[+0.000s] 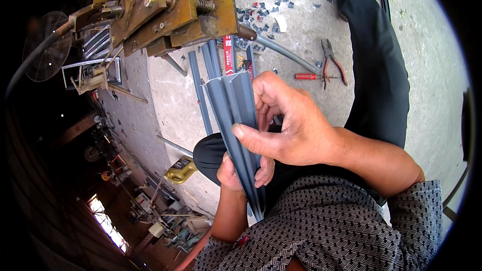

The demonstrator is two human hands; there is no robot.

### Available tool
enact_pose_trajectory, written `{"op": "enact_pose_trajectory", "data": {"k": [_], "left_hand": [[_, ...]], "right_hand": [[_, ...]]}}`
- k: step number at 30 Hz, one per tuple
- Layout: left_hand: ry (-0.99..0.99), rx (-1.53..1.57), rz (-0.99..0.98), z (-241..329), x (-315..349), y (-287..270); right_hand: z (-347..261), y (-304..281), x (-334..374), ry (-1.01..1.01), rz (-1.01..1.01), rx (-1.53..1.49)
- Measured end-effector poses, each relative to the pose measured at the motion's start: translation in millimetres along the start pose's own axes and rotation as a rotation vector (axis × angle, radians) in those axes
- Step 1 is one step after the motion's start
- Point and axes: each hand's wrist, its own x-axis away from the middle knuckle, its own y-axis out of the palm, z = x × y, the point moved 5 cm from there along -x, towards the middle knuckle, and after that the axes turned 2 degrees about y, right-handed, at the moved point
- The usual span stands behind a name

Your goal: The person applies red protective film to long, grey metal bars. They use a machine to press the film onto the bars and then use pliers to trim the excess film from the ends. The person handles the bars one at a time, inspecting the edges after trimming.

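A long dark grey channel profile (235, 115) points up and away from my lap, its cut end facing the machine. My left hand (229, 176) is closed round its lower part, thumb on the left side and fingertips showing on the right. Higher up, my right hand (306, 128) grips the profile's right edge. Its thumb presses on the grooved face, and the other fingers curl behind the edge, partly hidden. More grey profiles (202, 90) lie just beyond, beside a red printed strip (229, 55).
A yellow-brown metal machine (173, 10) with springs and bolts stands ahead. Pliers (329, 62) and a red-handled screwdriver (306, 77) lie on the concrete floor (306, 35) near grey scraps (258, 16). A gold jug (179, 170) is at left, a fan (47, 45) farther off.
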Motion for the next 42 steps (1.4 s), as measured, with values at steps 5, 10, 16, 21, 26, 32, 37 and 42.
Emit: {"op": "enact_pose_trajectory", "data": {"k": [5,10,16,21,26,32,37,42], "left_hand": [[-0.021,-0.081,-0.030,-2.2,4.3,-2.7],[-0.061,-0.146,-0.014,-0.7,4.5,-0.3],[-0.092,-0.090,0.003,-4.3,9.0,-3.2],[-0.099,-0.114,0.012,-3.6,8.2,-2.2],[-0.103,-0.138,0.003,-4.0,6.8,-2.5],[-0.091,-0.137,-0.002,-3.1,6.6,-2.9],[-0.086,-0.141,-0.013,-2.3,5.8,-1.4],[-0.065,-0.162,-0.019,-0.3,2.3,1.2]], "right_hand": [[0.0,-1.7,0.9,0.073,-0.067,0.128],[-1.3,-2.7,0.8,0.061,-0.065,0.142],[-3.7,-2.1,-0.7,0.058,-0.077,0.142],[-1.0,-2.0,-1.1,0.017,-0.028,0.142],[-2.6,-2.5,-0.6,0.050,-0.045,0.128],[-2.5,-3.2,-0.7,0.059,-0.057,0.117],[-4.6,-2.4,-1.2,0.059,-0.064,0.088],[-4.1,-3.9,-1.5,0.044,-0.092,0.104]]}}
